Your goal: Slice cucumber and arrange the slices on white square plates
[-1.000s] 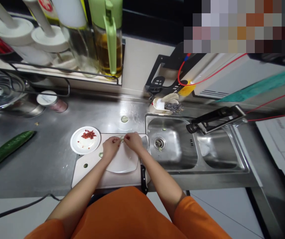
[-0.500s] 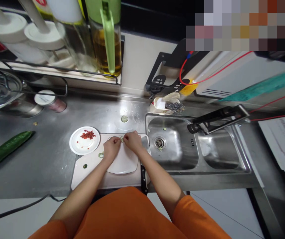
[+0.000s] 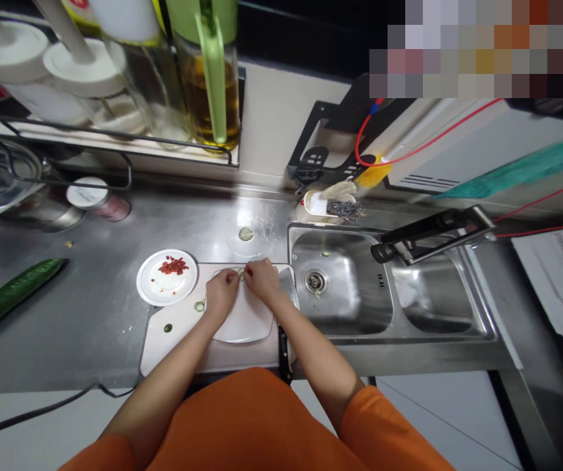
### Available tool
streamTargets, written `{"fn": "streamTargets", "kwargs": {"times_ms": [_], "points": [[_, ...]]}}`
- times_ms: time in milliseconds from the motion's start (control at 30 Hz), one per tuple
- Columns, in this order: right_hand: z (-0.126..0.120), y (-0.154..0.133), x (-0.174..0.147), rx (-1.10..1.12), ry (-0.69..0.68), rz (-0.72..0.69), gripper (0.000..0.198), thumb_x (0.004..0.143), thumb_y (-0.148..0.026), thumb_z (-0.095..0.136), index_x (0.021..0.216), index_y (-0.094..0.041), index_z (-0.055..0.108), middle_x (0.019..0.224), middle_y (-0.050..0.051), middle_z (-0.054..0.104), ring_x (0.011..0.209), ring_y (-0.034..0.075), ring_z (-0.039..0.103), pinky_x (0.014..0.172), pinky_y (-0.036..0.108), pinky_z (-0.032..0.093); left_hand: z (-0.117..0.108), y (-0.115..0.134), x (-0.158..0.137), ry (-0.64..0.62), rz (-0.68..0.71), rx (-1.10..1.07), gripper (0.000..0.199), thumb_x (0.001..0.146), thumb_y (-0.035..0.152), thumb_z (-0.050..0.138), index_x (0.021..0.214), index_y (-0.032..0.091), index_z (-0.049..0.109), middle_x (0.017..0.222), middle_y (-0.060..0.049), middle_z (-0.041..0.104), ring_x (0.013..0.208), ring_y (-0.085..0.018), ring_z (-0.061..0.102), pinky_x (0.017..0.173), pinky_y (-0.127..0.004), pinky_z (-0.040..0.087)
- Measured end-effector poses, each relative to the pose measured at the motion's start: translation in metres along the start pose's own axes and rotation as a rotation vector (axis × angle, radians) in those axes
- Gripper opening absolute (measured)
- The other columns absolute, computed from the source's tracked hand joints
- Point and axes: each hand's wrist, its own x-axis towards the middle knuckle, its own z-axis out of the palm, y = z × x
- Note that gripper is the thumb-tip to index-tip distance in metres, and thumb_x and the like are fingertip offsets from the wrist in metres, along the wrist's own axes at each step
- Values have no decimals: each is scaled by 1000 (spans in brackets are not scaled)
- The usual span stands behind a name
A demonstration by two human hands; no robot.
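Note:
My left hand [image 3: 221,294] and my right hand [image 3: 263,281] meet above the far part of a white squarish plate [image 3: 245,327], their fingers closed in a pinch. Between the fingertips is a small pale-green cucumber slice [image 3: 241,275], partly hidden by them. The plate rests on a white cutting board [image 3: 171,350]. On the board's left side lie cucumber pieces [image 3: 168,328]. A knife with a black handle [image 3: 284,353] lies along the board's right side, its blade partly covered by my right arm. A round white plate [image 3: 146,289] with red bits [image 3: 174,265] overlaps the board's upper left corner.
A whole cucumber [image 3: 11,297] lies at the left. Behind the board is another cucumber slice [image 3: 246,234]. To the right is a double steel sink [image 3: 345,281] with a black faucet [image 3: 419,239]. A jar [image 3: 99,199] and an oil bottle [image 3: 210,98] stand behind.
My left hand has shifted very slightly to the right. Both hands keep their pinch over the plate, and the other things stay where they were.

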Motion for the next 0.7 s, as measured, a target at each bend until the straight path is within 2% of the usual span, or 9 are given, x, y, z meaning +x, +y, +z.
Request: {"fn": "streamTargets", "kwargs": {"times_ms": [367,700], "points": [[3,-1,-2,9,22,14,20,87,-27,42,91,-23,61,92,5,64,97,24,43,74,33,32,4,-3,-1,56,116,54,15,77,27,52,83,18,63,79,-5,65,75,-18,58,74,-28,41],[2,-2,-5,-39,24,9,24,89,-28,39,92,-22,62,96,6,64,99,24,43,74,33,30,4,-4,-2,67,194,55,15,80,27,49,73,19,61,73,-3,63,74,-17,56,72,-27,39]]}}
